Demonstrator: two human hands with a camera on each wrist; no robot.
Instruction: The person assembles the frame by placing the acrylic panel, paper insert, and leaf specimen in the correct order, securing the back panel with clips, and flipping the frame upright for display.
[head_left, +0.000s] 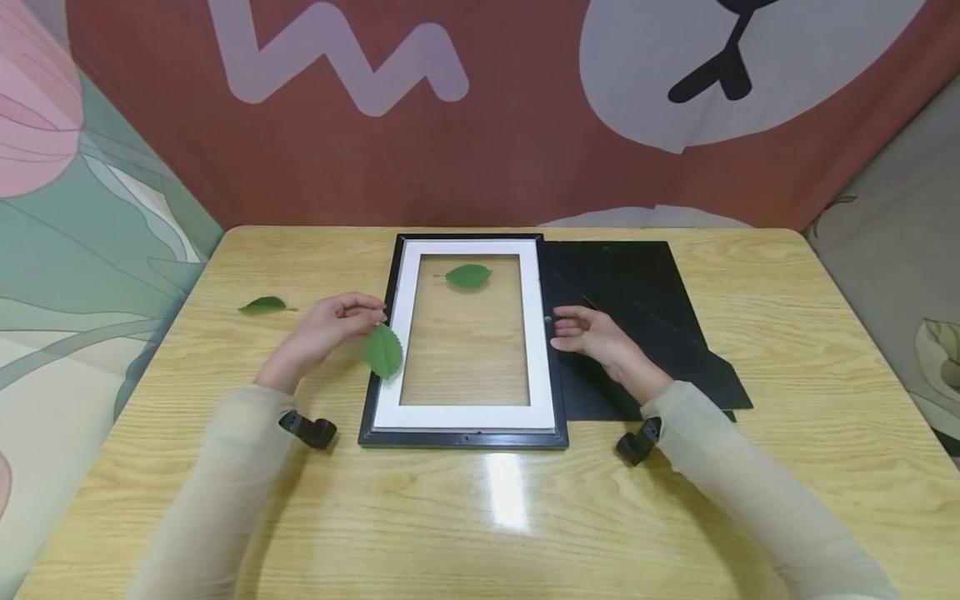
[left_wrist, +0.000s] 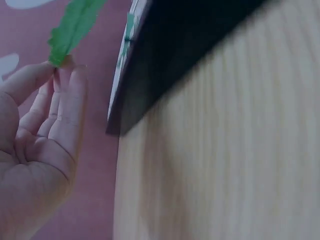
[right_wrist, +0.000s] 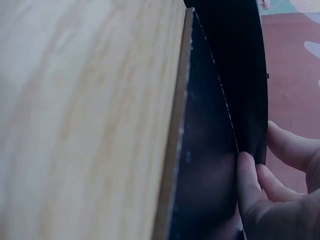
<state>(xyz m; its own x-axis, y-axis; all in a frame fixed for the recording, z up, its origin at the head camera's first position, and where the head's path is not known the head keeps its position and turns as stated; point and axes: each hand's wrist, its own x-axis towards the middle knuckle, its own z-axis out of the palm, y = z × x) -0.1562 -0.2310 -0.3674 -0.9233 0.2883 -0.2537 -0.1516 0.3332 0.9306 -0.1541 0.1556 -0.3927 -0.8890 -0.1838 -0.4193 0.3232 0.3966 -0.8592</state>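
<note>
My left hand (head_left: 330, 329) pinches a green leaf (head_left: 384, 351) between thumb and fingertips. This leaf hangs over the left border of a black picture frame (head_left: 463, 439), seen again at the upper left of the left wrist view. A white mat (head_left: 453, 416) lines the frame around a clear pane. A second green leaf (head_left: 468, 277) lies near the top of that pane. At the frame's right side is my right hand (head_left: 600, 342), fingers loosely bent and fingertips close to its edge. That hand is over a black backing board (head_left: 637, 275).
A third leaf (head_left: 263, 305) lies on the wooden table (head_left: 795, 350), left of the frame. The backing board's black stand (head_left: 701, 371) slants toward the lower right. Behind the table hangs a reddish patterned cloth (head_left: 510, 167).
</note>
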